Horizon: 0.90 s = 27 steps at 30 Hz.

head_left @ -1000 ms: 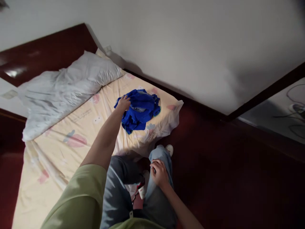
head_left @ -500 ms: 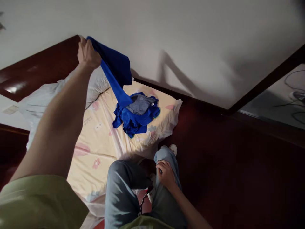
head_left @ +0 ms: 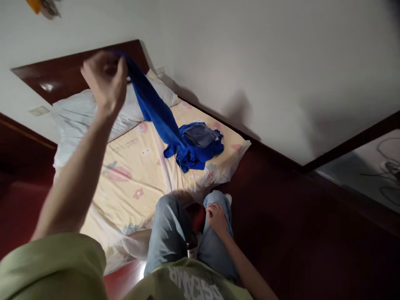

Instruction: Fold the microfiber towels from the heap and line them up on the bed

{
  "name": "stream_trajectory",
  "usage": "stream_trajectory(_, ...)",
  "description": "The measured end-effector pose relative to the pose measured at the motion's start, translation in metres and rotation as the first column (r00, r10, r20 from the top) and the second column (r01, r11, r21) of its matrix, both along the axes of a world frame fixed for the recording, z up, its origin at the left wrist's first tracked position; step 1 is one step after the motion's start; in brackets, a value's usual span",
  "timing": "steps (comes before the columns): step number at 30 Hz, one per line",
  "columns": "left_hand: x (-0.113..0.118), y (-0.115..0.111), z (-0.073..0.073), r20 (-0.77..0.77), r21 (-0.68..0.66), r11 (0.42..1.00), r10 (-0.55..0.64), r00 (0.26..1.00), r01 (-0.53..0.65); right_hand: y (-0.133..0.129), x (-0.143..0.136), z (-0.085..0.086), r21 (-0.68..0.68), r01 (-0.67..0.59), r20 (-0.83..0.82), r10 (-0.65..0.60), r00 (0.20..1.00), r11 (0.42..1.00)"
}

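Note:
My left hand (head_left: pixel 104 81) is raised high at the left, its fingers closed in a blurred pinch on one end of a blue garment (head_left: pixel 156 110). From there the cloth runs down in a long, narrow stretch to a crumpled blue heap on the bed. On top of the heap lies a grey patch of fabric (head_left: pixel 201 135) with a small pale tag. Whether the stretched cloth and the heap are a single piece, I cannot tell. My right hand (head_left: pixel 216 217) rests on my jeans at the knee, fingers loosely curled with nothing visible in them.
The bed (head_left: pixel 125 208) has a cream printed sheet, with pale pillows (head_left: pixel 75 108) against a dark wooden headboard (head_left: pixel 81 75). A white wall (head_left: pixel 250 50) runs along its far side. Dark red floor (head_left: pixel 296 225) lies to the right, near cables (head_left: pixel 389 166).
My left hand has turned and pulled the cloth taut into a longer, narrower strip. The view has shifted, showing more headboard and bed. My right hand stays on the knee.

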<state>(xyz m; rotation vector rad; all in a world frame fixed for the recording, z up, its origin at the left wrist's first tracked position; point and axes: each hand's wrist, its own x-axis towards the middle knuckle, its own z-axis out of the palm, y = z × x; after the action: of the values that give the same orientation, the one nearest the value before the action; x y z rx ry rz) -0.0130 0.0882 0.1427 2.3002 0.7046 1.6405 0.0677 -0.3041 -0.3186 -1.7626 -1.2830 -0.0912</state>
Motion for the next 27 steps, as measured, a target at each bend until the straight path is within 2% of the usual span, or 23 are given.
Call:
stream_trajectory(1,-0.026,-0.027,-0.018,-0.017,-0.025,0.999,0.038,0.999,-0.039,0.002,-0.003,0.0,-0.007,-0.011,0.005,0.011,1.0,1.0)
stream_trajectory(2,-0.052,-0.054,-0.038,0.044,-0.075,0.993,0.096,0.994,-0.092,0.003,-0.006,0.0,-0.022,-0.022,-0.003,0.021,1.0,1.0)
stream_trajectory(3,-0.078,-0.081,-0.058,0.052,-0.157,0.982,0.11,0.993,-0.1,0.005,-0.01,0.0,-0.036,-0.031,-0.026,0.03,0.999,0.999)
stream_trajectory(6,-0.147,-0.149,-0.114,0.06,-0.365,0.924,0.145,0.988,-0.113,0.015,-0.028,0.007,-0.054,-0.036,-0.212,0.024,0.977,0.998)
stream_trajectory(8,-0.185,-0.187,-0.142,0.057,-0.448,0.886,0.16,0.985,-0.118,0.023,-0.049,0.027,-0.021,-0.036,-0.387,0.025,0.922,0.999)
stream_trajectory(10,-0.214,-0.219,-0.162,0.026,-0.494,0.86,0.164,0.986,-0.13,0.032,-0.077,0.064,0.042,-0.071,-0.514,0.083,0.854,0.997)
stream_trajectory(12,-0.234,-0.243,-0.177,-0.029,-0.518,0.843,0.149,0.988,-0.142,0.042,-0.109,0.112,0.131,-0.173,-0.526,0.216,0.822,0.976)
stream_trajectory(14,-0.247,-0.259,-0.191,-0.065,-0.55,0.825,0.113,0.991,-0.13,0.051,-0.14,0.159,0.184,-0.322,-0.428,0.371,0.824,0.929)
stream_trajectory(16,-0.258,-0.27,-0.205,-0.043,-0.604,0.793,0.066,0.997,-0.079,0.06,-0.165,0.195,0.173,-0.489,-0.277,0.519,0.809,0.855)
stream_trajectory(17,-0.262,-0.274,-0.211,-0.014,-0.629,0.776,0.047,0.999,-0.045,0.063,-0.175,0.205,0.155,-0.553,-0.21,0.574,0.791,0.819)
stream_trajectory(19,-0.27,-0.283,-0.222,0.041,-0.663,0.749,0.021,0.999,0.012,0.066,-0.19,0.214,0.113,-0.632,-0.123,0.642,0.756,0.766)
stream_trajectory(21,-0.278,-0.29,-0.229,0.055,-0.682,0.731,0.008,0.998,0.032,0.066,-0.199,0.209,0.091,-0.663,-0.103,0.669,0.736,0.743)
stream_trajectory(24,-0.29,-0.298,-0.233,0.029,-0.705,0.708,-0.025,0.999,0.038,0.062,-0.202,0.198,0.09,-0.668,-0.126,0.673,0.729,0.739)
stream_trajectory(27,-0.298,-0.3,-0.234,-0.014,-0.684,0.727,-0.093,0.996,0.058,0.058,-0.196,0.198,0.098,-0.67,-0.16,0.676,0.719,0.736)
